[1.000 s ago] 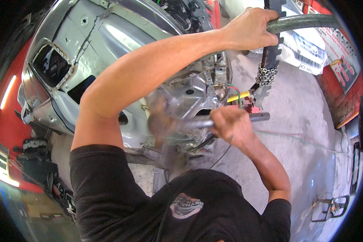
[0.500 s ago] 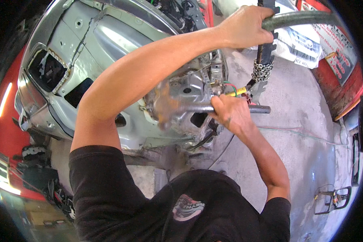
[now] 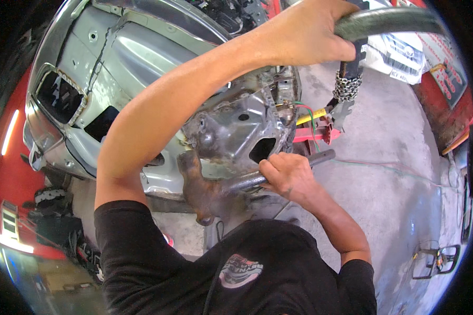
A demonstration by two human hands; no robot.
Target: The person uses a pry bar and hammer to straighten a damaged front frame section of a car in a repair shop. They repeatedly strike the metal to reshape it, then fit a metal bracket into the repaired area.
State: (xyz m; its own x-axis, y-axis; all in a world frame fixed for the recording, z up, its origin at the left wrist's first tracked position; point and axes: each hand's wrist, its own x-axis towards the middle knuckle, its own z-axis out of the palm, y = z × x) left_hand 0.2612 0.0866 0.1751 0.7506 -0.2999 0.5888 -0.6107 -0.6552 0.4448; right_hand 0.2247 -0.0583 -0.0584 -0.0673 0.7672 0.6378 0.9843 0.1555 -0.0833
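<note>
My right hand (image 3: 290, 177) is wrapped round the metal handle of a heavy hammer (image 3: 196, 184). Its rusty brown head is over the near edge of the grey car body (image 3: 152, 50), closer to me than the dented metal panel (image 3: 228, 128). Stretched across the car body, my left arm ends at the upper right. There my left hand (image 3: 320, 34) grips a thick black curved tube (image 3: 389, 22) beside a dark toothed post (image 3: 348, 68). Its far fingers are partly hidden behind the tube and post.
A chain (image 3: 347, 88) is wound round the post. Near it are a yellow cylinder (image 3: 311, 116), a red metal piece (image 3: 315, 133) and thin red and green wires. Loose dark parts (image 3: 58, 223) lie at the left. A black-framed tool (image 3: 437, 261) stands on the concrete floor at right.
The hammer, blurred over the dented panel before, has come back toward my body with its head lower. My right hand has moved down and slightly left. My left hand stays at the tube.
</note>
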